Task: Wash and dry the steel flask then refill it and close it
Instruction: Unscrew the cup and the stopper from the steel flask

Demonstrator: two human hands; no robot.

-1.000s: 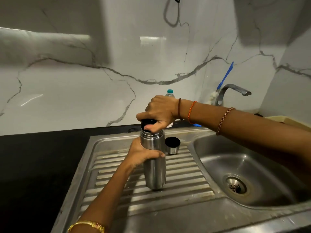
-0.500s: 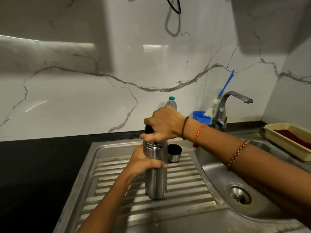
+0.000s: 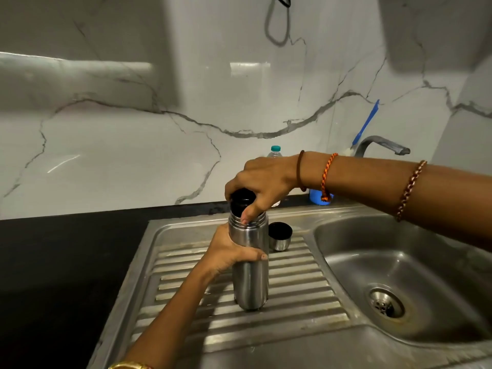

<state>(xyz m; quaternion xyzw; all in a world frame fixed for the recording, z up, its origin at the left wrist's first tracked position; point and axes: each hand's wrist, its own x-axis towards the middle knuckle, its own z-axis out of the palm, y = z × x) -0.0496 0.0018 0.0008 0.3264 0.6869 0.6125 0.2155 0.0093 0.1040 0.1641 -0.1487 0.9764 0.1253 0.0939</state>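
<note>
The steel flask [image 3: 250,278] stands upright on the ribbed draining board [image 3: 298,302] of the sink. My left hand [image 3: 229,255] wraps around its upper body from the left. My right hand [image 3: 262,182] reaches in from the right and grips the black stopper [image 3: 241,199] that sits in the flask's neck, thumb pressed on the threaded rim. The flask's steel cup lid [image 3: 279,237] stands mouth up on the board just behind and to the right of the flask, apart from it.
The sink basin [image 3: 372,265] with its drain [image 3: 386,306] lies to the right, under the tap [image 3: 383,145]. A plastic water bottle [image 3: 275,151] and a blue holder [image 3: 318,198] with a blue-handled brush [image 3: 366,123] stand by the marble wall. Black counter [image 3: 66,262] at left.
My right hand has turned on the black stopper, so more of it shows at the flask's neck. The flask stays in place in my left hand. The camera has shifted slightly.
</note>
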